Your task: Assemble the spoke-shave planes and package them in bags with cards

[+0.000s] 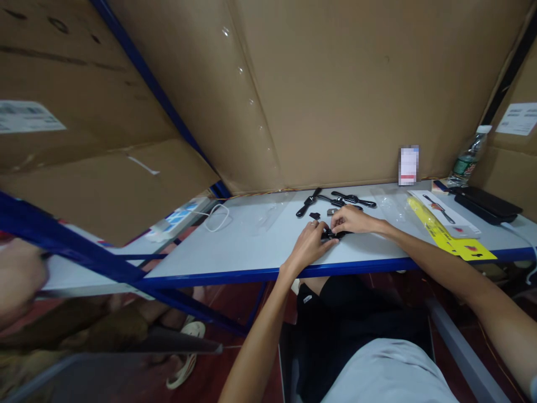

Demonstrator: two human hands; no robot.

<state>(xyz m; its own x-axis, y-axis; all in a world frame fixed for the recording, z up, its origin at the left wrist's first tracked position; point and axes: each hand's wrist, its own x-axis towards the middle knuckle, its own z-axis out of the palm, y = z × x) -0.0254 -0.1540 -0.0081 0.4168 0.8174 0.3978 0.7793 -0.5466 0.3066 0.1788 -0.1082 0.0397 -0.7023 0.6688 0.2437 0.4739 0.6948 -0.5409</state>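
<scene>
Near the front of the table, my left hand (311,242) is closed on a black spokeshave (328,235), holding it down with its fingers. My right hand (351,220) bends over the same tool, fingertips pinched at its middle; whether a small part is between them is hidden. Just behind my hands lie a small black cap piece (314,216) and a small grey plate (331,212), partly covered by my right hand. Farther back are more black spokeshaves: one slanted (309,202) on the left, and another (353,199) on the right beside a third (339,202).
On the right lie clear plastic packaging (392,204), yellow cards (474,248), a printed sheet (444,212) and a black case (486,202). A bottle (465,159) and an upright phone (408,166) stand behind. Cardboard walls the back; another person's arm (20,274) shows at left.
</scene>
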